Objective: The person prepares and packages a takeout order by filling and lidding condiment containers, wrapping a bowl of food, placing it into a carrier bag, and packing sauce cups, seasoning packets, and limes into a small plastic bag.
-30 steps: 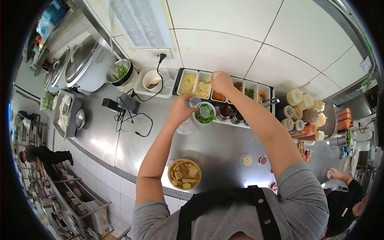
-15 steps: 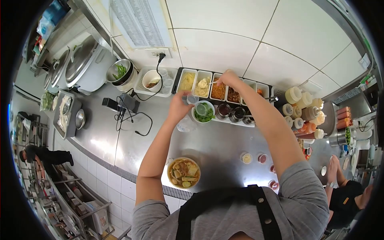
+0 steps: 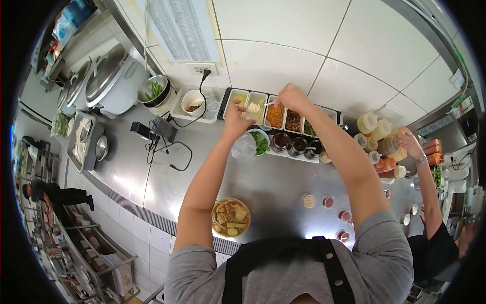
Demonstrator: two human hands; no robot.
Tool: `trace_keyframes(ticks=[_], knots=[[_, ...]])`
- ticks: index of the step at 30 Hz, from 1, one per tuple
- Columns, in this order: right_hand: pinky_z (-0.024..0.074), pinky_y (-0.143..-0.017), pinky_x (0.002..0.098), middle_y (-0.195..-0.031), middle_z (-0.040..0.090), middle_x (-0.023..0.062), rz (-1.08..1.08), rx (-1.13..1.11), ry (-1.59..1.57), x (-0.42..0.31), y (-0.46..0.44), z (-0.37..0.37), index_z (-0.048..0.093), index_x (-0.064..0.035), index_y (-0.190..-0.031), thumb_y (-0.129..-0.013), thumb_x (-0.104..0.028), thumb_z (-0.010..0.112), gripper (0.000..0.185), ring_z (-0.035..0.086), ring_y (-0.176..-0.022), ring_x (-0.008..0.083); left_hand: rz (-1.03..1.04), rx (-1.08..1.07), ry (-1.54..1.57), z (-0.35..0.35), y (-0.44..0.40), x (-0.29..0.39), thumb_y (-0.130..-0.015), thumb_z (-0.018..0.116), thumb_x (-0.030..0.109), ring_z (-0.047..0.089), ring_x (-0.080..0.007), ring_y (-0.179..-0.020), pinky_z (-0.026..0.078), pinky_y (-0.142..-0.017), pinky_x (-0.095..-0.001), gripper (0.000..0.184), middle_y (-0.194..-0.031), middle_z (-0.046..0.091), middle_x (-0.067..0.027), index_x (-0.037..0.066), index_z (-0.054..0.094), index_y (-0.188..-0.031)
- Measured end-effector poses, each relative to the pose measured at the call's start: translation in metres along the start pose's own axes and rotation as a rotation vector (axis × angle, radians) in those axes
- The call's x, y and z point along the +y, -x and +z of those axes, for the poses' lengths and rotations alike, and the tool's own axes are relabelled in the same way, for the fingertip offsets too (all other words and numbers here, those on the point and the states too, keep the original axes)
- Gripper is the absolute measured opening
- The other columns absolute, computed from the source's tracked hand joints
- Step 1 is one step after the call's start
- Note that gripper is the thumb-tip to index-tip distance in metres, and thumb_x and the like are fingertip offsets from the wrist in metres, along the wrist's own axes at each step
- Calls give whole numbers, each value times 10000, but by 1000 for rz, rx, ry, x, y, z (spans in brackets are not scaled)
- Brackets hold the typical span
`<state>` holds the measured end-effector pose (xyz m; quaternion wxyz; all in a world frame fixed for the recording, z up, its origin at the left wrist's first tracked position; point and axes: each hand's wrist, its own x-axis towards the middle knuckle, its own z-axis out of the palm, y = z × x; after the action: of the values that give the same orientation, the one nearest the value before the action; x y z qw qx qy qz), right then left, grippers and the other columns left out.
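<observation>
My left hand reaches over the row of food tubs. Its thumb and fingers curve round a small clear plastic cup, which is hard to see against the pale food. My right hand is closed on the handle of a small white spoon, its tip by the tub of creamy pale food. Beside that tub is one of orange crumbly food. Below my left hand, a white bowl of green leaves sits partly behind a clear plastic bag or cup stack.
A bowl of soup stands near the counter's front edge. Several small sauce cups lie to the right. Another person's hand is among the squeeze bottles. Black cables lie on the left.
My left hand has risen from beside the leaf bowl to the tub of creamy food. The right hand stays near there with the spoon. Another person's arm has reached the squeeze bottles.
</observation>
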<state>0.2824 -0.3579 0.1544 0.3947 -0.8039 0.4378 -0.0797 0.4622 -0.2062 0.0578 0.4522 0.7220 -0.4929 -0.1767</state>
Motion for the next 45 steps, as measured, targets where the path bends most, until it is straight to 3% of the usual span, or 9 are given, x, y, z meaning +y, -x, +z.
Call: trace_keyframes(ticks=[6,9,12,24,28,34,40,43,45], knots=[[548,-689,449,-781,697,142,-280,253,626,-30,49,29,721,-20,-802,-804,-126,660,122,675,-756,333,-141,-60,322,6,0,-2,-627,895,55,636,-198,-999,522,-865,-341,736,-1086,663,-89,-8,550,-1273],[547,-669,448,-770,640,114,-748,288,647,-27,64,34,666,-29,-786,-782,-91,627,74,661,-737,334,-198,-140,384,-4,3,3,-649,881,31,643,-175,-983,525,-863,-316,594,-1084,683,-72,-11,646,-1193],[539,-642,427,-759,598,107,-807,344,663,-30,72,32,630,-41,-749,-748,-87,632,46,651,-715,317,-229,-190,457,-6,3,-6,-659,876,24,657,-172,-969,527,-867,-311,520,-1077,704,-71,-6,689,-1143],[544,-681,444,-797,643,114,-640,232,636,-24,79,34,649,-49,-750,-839,-129,595,132,660,-761,336,-37,-123,242,-9,7,-22,-607,890,74,689,-212,-976,533,-884,-336,545,-1036,731,-101,15,702,-1115],[564,-663,447,-777,685,181,-576,418,516,-32,64,14,684,-14,-724,-784,-134,646,139,689,-737,368,34,-108,60,-26,21,-8,-597,857,89,692,-256,-1006,528,-907,-354,517,-1037,730,-126,19,701,-1085],[579,-639,451,-831,722,169,-421,301,746,15,-9,88,721,-37,-764,-722,-74,689,65,734,-820,310,142,-253,-146,-41,41,62,-623,810,91,676,-291,-1018,518,-892,-376,492,-1041,713,-156,9,659,-1084],[551,-762,443,-953,666,155,-465,408,414,25,44,68,629,-26,-1147,-776,-256,786,463,678,-910,364,59,-299,-163,-67,107,167,-669,812,67,613,-224,-899,460,-675,-323,497,-1037,632,-104,21,620,-1125],[537,-739,411,-872,651,130,-570,583,2,36,136,38,651,-6,-1115,-842,-312,767,426,668,-852,305,59,-322,-113,-59,165,198,-682,808,58,582,-177,-850,432,-605,-286,471,-1031,601,-77,33,620,-1113],[519,-705,372,-841,653,101,-433,347,-255,47,219,14,671,-25,-953,-910,-343,720,324,665,-803,244,67,-386,-56,-41,202,206,-689,805,55,571,-160,-830,422,-578,-271,452,-1019,593,-69,40,624,-1103]])
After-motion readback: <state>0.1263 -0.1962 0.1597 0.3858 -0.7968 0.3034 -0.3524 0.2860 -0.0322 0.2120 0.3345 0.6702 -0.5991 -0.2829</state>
